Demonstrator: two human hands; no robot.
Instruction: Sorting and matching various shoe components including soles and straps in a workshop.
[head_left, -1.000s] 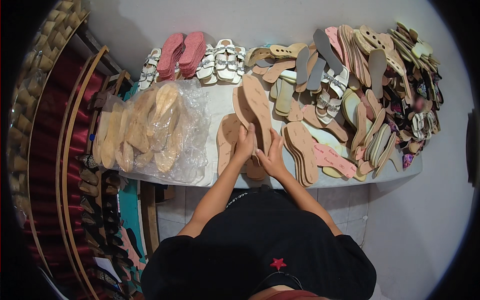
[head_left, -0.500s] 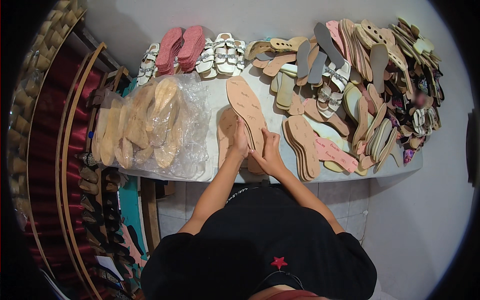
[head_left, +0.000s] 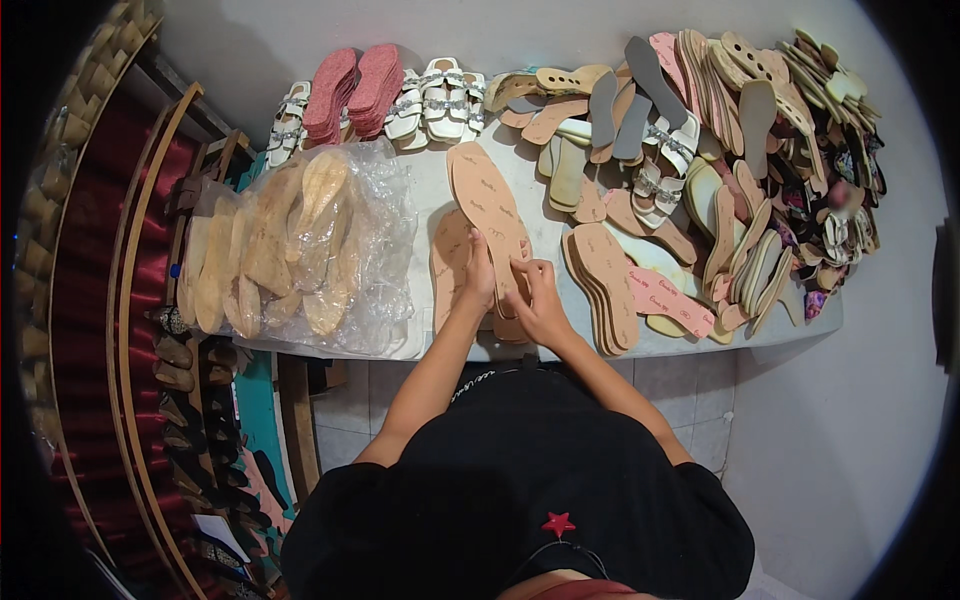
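Observation:
My left hand [head_left: 479, 272] is wrapped round the left edge of a peach-tan insole [head_left: 487, 190], held tilted above the table. More than one layer seems to show along its edge. At its heel half, on the right side, my right hand [head_left: 541, 306] is closed with curled fingers, thumb and index pressed to the insole. Partly covered below lie other tan insoles [head_left: 449, 262]. Beside my right hand rests a neat stack of tan insoles [head_left: 604, 285], with a pink printed insole [head_left: 672, 300] next to it.
A clear plastic bag [head_left: 385, 235] of wooden-looking soles lies left on the white table [head_left: 425, 180]. Pink insole stacks [head_left: 329, 95] and white sandals [head_left: 443, 100] line the wall. Piled soles and sandals [head_left: 740, 190] crowd the right. Shelved shoes [head_left: 178, 375] stand at far left.
My right hand's index finger and thumb have shifted over the insole's face near its right edge. The left hand keeps its hold. The whole view has moved slightly.

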